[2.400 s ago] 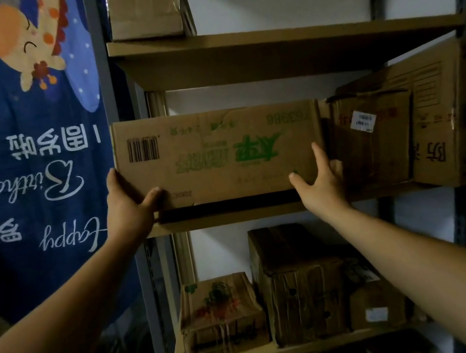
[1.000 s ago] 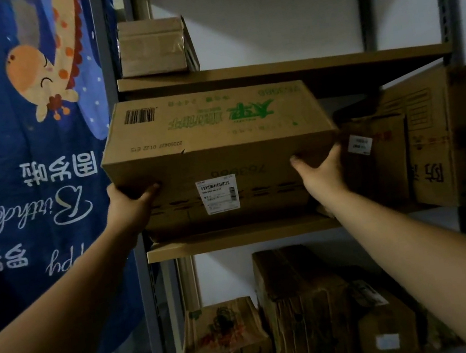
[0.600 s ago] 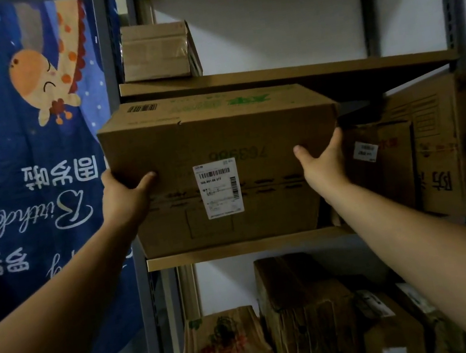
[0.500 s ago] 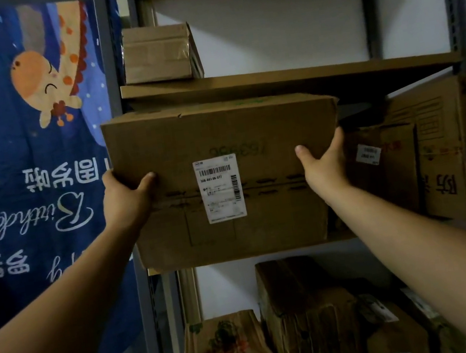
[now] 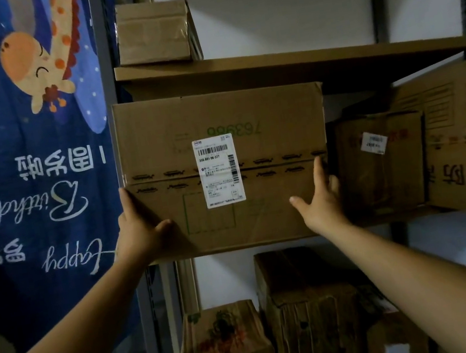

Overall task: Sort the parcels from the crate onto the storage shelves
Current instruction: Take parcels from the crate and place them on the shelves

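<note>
A large cardboard parcel with a white shipping label stands at the left end of the middle shelf, label face toward me. My left hand grips its lower left edge, thumb on the front face. My right hand holds the lower right edge, thumb spread on the front and fingers running up the side. The parcel's bottom hides the shelf board beneath it. The crate is out of view.
A small box sits on the upper shelf board. Two boxes stand right of the parcel, close to my right hand. Several boxes fill the lower shelf. A blue banner hangs left of the metal upright.
The parcel has turned from its printed side to its labelled face and come down level on the middle shelf. Both hands stayed on its sides and slid lower.
</note>
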Demonstrator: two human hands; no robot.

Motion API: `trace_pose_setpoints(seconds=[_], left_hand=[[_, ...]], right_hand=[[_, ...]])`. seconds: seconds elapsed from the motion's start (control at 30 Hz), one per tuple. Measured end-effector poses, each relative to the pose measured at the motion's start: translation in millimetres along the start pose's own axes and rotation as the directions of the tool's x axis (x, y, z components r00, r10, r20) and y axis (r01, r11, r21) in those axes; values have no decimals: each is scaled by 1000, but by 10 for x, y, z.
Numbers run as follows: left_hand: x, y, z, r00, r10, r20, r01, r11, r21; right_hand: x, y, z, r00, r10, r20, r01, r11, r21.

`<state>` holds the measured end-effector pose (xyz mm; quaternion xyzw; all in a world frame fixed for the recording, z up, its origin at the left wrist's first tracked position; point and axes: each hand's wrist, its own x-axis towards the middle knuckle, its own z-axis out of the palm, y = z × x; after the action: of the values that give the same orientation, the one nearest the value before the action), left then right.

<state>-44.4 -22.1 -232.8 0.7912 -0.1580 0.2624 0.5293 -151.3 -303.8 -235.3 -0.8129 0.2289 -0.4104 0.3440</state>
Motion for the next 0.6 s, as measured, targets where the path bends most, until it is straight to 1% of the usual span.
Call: trace_pose_setpoints(seconds=[0.23, 0.3, 0.33, 0.37, 0.4, 0.43, 0.47, 0.5, 0.53, 0.6], left_hand=[[69, -78, 16, 1000, 12, 12, -12, 1000, 20], [6, -99, 22, 1000, 20, 25, -21, 999, 49], [-37, -127, 23, 999, 47, 26, -49, 995, 86], [-78, -162, 22, 993, 111, 31, -114, 979, 171], [-129, -194, 24, 978, 199, 59, -207, 929, 308], [-168, -230, 32, 951, 288, 110, -305, 834, 460], [-176, -265, 43, 922, 346, 174, -380, 720, 581], [-172, -281, 52, 901, 368, 230, -423, 631, 650], [-160, -282, 59, 891, 367, 268, -444, 578, 685], [-110, -273, 87, 890, 343, 300, -448, 543, 710]], right_hand=[[0, 9, 0, 1000, -20, 10, 20, 1000, -2], [-52, 32, 20, 999, -32, 27, 34, 998, -57], [-85, 53, 36, 998, -45, 40, 49, 994, -102], [-116, 81, 58, 996, -67, 51, 74, 986, -151], [-143, 114, 77, 994, -92, 57, 102, 975, -200], [-164, 147, 92, 991, -118, 60, 129, 959, -253], [-172, 176, 102, 987, -151, 59, 162, 935, -316], [-171, 203, 113, 979, -192, 63, 201, 901, -385], [-161, 224, 125, 970, -232, 77, 241, 862, -445], [-130, 222, 150, 959, -258, 114, 280, 818, -502]])
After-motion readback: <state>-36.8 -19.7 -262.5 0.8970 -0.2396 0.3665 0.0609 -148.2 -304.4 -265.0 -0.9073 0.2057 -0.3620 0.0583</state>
